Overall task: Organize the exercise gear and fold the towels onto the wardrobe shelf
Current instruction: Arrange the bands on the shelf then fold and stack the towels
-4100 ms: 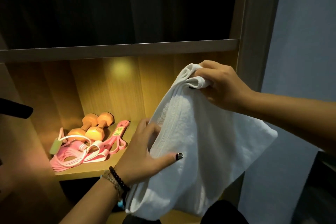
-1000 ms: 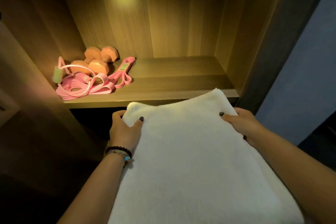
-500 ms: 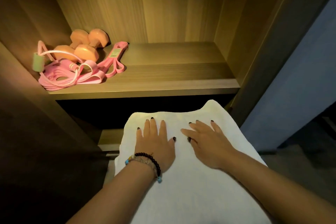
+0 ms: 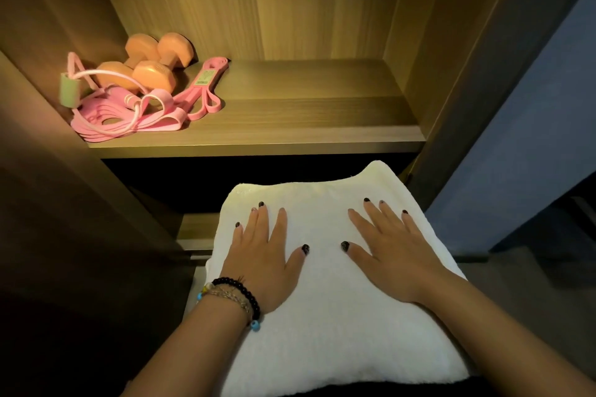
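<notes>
A white towel [image 4: 325,325] lies spread flat below the lit wardrobe shelf [image 4: 290,135], on a surface I cannot make out. My left hand [image 4: 264,255] presses flat on its left half, fingers straight. My right hand [image 4: 390,255] presses flat on its right half, fingers spread. On the shelf's left end sit two orange dumbbells [image 4: 151,66], with a pile of pink resistance bands [image 4: 129,116] and a pink skipping rope with a pale green handle [image 4: 69,90] in front of them.
The shelf's right two thirds is bare wood. Wardrobe side panels [image 4: 451,74] rise on both sides, and a dark compartment lies under the shelf. A blue-grey wall [image 4: 532,122] stands to the right.
The towel came down from mid-air and now lies flat. Both hands let go of its edges, laid their palms on top, and have slid apart across it.
</notes>
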Demonstrator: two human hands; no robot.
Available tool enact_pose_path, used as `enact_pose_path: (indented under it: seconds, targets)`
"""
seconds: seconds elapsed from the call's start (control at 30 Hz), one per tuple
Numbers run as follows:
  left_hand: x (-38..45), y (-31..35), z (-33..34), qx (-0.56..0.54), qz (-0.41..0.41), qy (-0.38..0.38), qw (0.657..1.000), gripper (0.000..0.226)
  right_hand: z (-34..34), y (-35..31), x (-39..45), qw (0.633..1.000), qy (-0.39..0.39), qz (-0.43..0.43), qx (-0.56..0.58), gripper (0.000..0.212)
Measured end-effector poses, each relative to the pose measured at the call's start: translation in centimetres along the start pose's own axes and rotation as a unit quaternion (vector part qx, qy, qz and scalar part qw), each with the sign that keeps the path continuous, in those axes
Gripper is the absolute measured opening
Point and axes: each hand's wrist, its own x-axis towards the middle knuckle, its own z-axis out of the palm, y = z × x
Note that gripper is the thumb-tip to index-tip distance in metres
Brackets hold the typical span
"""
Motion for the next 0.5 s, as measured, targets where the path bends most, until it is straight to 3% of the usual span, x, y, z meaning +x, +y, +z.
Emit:
enact_pose_path:
  seconds: [0.07, 0.2, 0.27, 0.37, 0.5]
  targets:
    - [-0.9, 0.2, -0.2, 0.005, -0.001, -0.003, 1.000, 0.071, 0.1, -0.3, -1.3, 1.000, 0.003, -0.014, 0.001, 0.104]
    - [-3.1, 0.6, -0.9, 0.006, 0.037, -0.027, 0.999, 0.065, -0.7, -0.9, -4.1, 0.996, -0.008, -0.078, 0.029, 0.052]
    - [-4.2, 0.6, -1.7, -0.008, 0.077, -0.034, 0.996, 0.060, -1.3, -0.8, -5.4, 0.986, -0.015, -0.133, 0.098, 0.042]
    - [-5.6, 0.5, -2.7, -0.062, 0.141, -0.058, 0.986, 0.055, -1.7, -0.2, -7.2, 0.969, -0.030, -0.198, 0.148, 0.049]
    - [-7.9, 0.4, -3.6, -0.122, 0.203, -0.082, 0.968, 0.043, -1.8, 0.6, -9.4, 0.967, -0.036, -0.224, 0.116, 0.061]
